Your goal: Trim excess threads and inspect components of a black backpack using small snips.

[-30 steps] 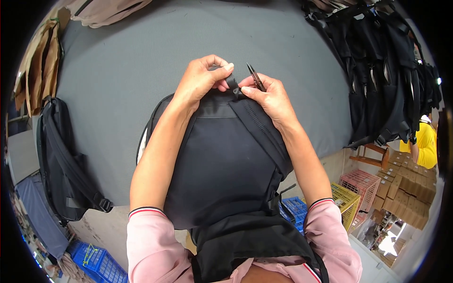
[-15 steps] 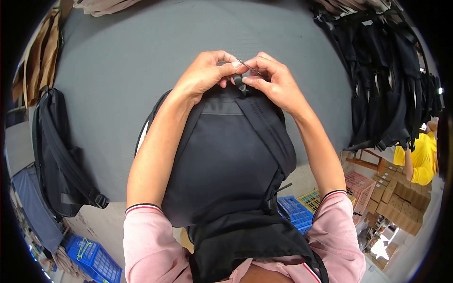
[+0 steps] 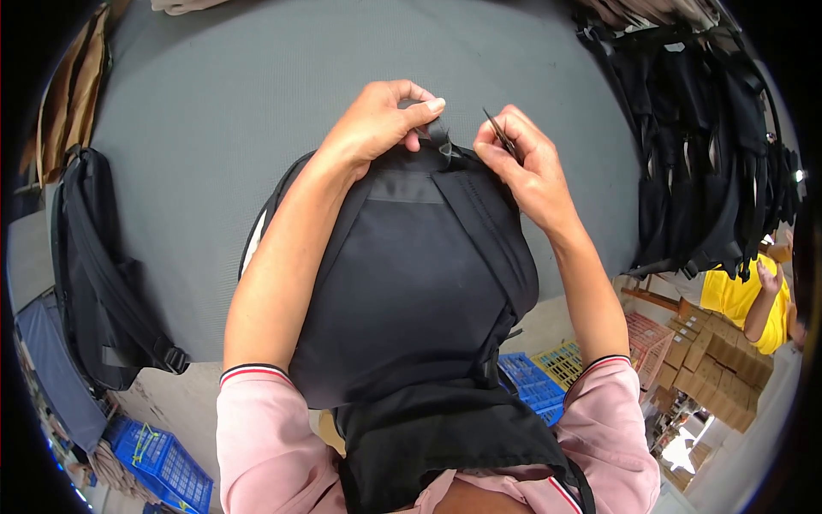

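Note:
A black backpack (image 3: 402, 283) lies on the grey table in front of me, its top end pointing away. My left hand (image 3: 377, 128) is closed at that top end, pinching a short black webbing strap (image 3: 439, 135) between thumb and fingers. To the right, apart from the strap, my right hand (image 3: 527, 163) grips a slim dark pointed tool, which looks like thread snips (image 3: 497, 128). Its tip points up and left; the rest hides behind the fingers.
At the left table edge stands another black backpack (image 3: 103, 274). Several black bags (image 3: 693, 154) are lined up on the right. Below are blue crates (image 3: 163, 463), a pink crate (image 3: 648, 343) and cardboard boxes (image 3: 715, 364). A person in yellow (image 3: 728, 291) is at far right.
My right hand has drawn away to the right from the strap, taking the snips with it. The left hand stays at the strap, nearly in place.

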Demonstrator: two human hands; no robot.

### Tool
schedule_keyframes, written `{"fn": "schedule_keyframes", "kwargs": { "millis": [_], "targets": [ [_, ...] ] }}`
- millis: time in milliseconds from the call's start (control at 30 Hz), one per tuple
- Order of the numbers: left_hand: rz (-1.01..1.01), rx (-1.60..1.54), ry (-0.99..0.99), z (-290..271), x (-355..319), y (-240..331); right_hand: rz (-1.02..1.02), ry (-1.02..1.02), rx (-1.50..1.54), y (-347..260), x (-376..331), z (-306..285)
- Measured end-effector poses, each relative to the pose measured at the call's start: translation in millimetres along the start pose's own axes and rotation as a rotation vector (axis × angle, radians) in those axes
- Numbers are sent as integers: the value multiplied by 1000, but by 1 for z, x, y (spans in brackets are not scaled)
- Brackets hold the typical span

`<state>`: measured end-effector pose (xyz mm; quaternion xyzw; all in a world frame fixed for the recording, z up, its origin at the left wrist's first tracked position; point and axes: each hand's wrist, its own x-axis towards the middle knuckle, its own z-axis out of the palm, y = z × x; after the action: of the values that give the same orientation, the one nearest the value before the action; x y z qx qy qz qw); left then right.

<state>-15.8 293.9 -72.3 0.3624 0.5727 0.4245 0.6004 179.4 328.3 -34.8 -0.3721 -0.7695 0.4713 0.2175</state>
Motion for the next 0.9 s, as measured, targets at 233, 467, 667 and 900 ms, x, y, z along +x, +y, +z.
{"fn": "schedule_keyframes", "kwargs": {
  "millis": [233,467,667,900],
  "targets": [
    [-2,30,-23,1,-1,3,-9,-29,-27,-3,17,18],
    [-1,29,-31,1,-3,4,54,-67,49,1,1,15],
    [-1,-15,-21,3,0,2,48,74,-34,1,-11,3],
    [11,-1,-4,2,-1,1,-168,-10,-542,-8,-12,-9]
  ]
}}
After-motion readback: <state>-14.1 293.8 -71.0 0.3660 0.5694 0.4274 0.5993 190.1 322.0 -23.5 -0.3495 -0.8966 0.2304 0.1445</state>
